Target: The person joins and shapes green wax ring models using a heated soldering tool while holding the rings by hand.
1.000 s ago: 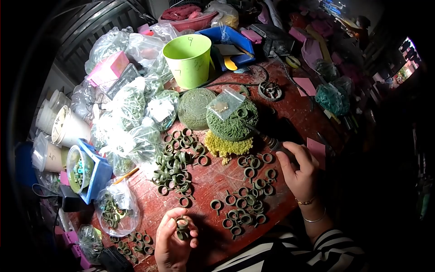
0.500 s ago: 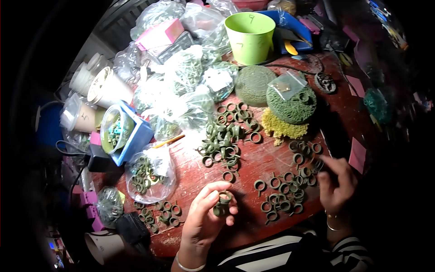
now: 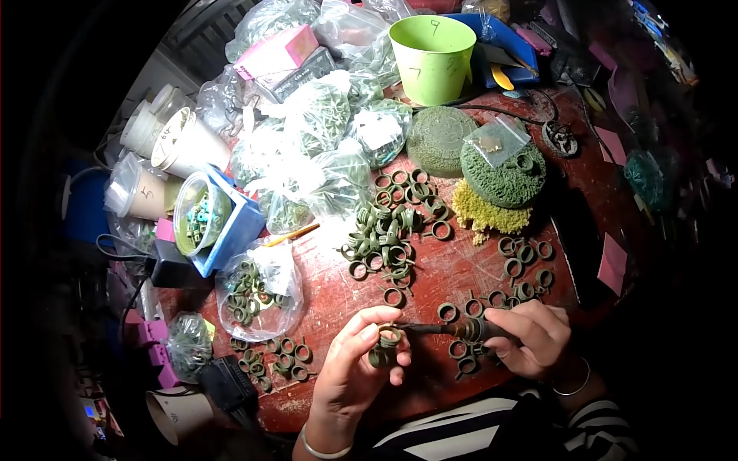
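Note:
My left hand [image 3: 357, 349] is closed around a small bunch of dark green rings [image 3: 384, 349], held up over the table's front. My right hand [image 3: 532, 338] grips a dark pen-shaped tool [image 3: 438, 329], thick at the grip and slim at the tip. Its tip reaches left to the rings' upper edge; whether it touches them I cannot tell. Loose green rings with short stems [image 3: 465, 349] lie beneath the tool and right hand, which partly hide them. Beyond the left hand, a larger pile of such rings [image 3: 388, 234] spreads across the red table [image 3: 323, 307].
Left of the hands are a clear bag of rings [image 3: 257, 296] and another small ring group [image 3: 284, 357]. Round green pads [image 3: 503, 173] and a yellow spongy piece [image 3: 492, 211] lie behind. A lime-green bucket [image 3: 432, 65] and filled plastic bags [image 3: 315, 146] stand at the back.
My right hand, fingers spread at the right-hand rings before, has moved left and now holds the pen-shaped tool against or near the left hand's rings. My left hand keeps its hold.

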Action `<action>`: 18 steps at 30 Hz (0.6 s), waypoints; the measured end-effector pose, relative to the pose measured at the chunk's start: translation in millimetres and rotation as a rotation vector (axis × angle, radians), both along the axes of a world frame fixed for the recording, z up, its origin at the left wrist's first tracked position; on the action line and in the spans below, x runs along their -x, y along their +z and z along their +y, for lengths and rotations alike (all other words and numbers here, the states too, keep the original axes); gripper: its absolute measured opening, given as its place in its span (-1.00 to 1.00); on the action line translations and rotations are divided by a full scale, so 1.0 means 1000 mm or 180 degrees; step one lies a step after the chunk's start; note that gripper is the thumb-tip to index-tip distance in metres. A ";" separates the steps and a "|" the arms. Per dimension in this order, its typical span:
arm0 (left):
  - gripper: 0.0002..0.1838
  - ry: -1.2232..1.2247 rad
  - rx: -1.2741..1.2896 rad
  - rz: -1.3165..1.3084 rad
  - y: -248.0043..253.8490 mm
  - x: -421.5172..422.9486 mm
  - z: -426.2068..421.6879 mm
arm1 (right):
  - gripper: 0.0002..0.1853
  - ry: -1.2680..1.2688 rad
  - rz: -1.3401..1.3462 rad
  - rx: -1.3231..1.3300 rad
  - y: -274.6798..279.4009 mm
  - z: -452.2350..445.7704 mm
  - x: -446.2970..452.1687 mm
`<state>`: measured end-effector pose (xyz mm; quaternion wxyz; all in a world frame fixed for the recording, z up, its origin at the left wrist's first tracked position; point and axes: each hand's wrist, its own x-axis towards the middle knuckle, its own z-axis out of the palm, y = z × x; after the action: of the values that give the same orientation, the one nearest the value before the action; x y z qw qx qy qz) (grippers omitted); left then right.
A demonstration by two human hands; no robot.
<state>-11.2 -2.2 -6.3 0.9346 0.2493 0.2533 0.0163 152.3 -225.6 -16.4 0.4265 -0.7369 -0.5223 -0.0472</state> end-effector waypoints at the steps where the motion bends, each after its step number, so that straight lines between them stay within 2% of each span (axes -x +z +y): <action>1: -0.59 -0.0007 -0.0011 0.0003 0.000 0.000 0.000 | -0.64 0.0001 0.0001 -0.0001 0.000 0.000 0.000; 18: -0.58 -0.0066 -0.0012 -0.0053 0.002 -0.001 -0.001 | -0.64 0.0065 -0.0011 0.0164 0.001 0.000 0.001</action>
<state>-10.5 -2.8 -3.9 0.9363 0.2535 0.2429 0.0092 151.7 -225.7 -15.8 0.4070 -0.7422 -0.5316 -0.0306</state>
